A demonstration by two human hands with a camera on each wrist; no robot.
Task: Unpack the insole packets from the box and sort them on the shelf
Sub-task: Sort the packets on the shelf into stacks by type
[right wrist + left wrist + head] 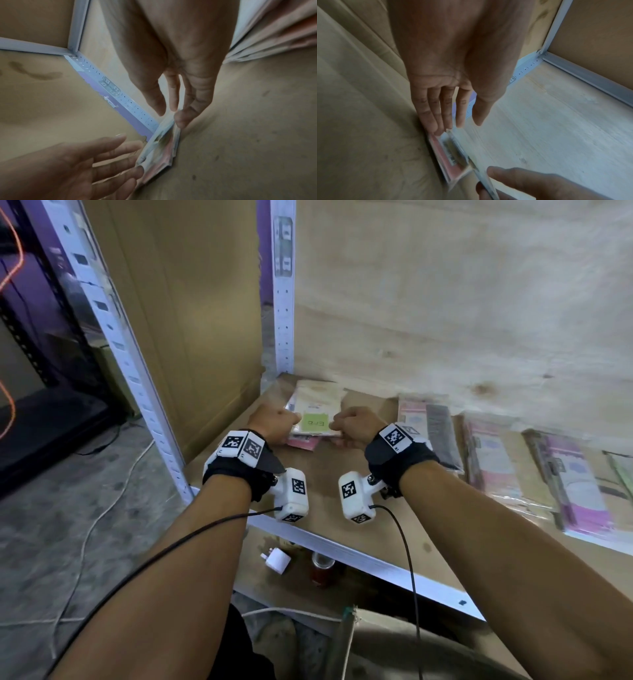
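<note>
A small stack of insole packets [315, 405], the top one with a green label, lies in the back left corner of the wooden shelf [339, 484]. My left hand [274, 419] is at the stack's left edge. In the left wrist view its straight fingers [436, 121] touch the end of the stack [448, 155]. My right hand [352, 422] is at the stack's right edge. In the right wrist view its nearly straight fingertips [180, 121] rest against a corner of the stack [159, 148], the thumb slightly apart. No box is in view.
Rows of other insole packets [496, 463] lie along the shelf to the right. A white perforated post [284, 302] and a cardboard side panel [178, 320] close the corner. A white charger [277, 561] and a red can [322, 570] sit on the lower level.
</note>
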